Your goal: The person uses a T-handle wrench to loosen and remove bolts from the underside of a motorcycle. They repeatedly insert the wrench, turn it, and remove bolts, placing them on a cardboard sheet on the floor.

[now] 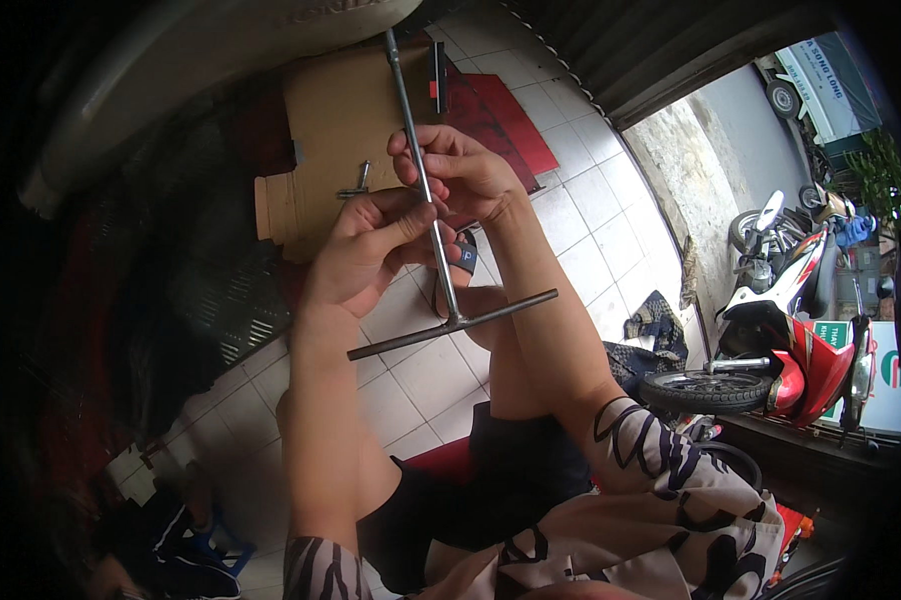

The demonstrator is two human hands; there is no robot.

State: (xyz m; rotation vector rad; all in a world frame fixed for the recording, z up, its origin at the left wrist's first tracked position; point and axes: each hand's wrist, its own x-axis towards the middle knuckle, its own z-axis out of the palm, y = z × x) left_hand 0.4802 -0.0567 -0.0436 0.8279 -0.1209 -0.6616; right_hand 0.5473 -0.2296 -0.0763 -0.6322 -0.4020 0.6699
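A T-handle socket wrench [444, 270] slants up and away in front of me, its socket end at the top and its crossbar toward me. My left hand [366, 250] closes on the middle of the shaft, thumb laid against it. Just above, my right hand [471, 180] pinches the same shaft between thumb and fingers. The socket tip lies close to the lower edge of a pale vehicle panel [201, 70]; whether it touches, I cannot tell. Beyond my left hand, a small metal tool [364, 178] rests on a flattened cardboard sheet [321, 110].
Light floor tiles [601, 215] surround my legs, with a red piece [511, 120] beside the cardboard. A checked cloth [661, 330] lies to the right. Past the doorway stand a red-and-white motorbike [801, 360] and a truck [821, 90]. Part of another person [186, 550] shows at lower left.
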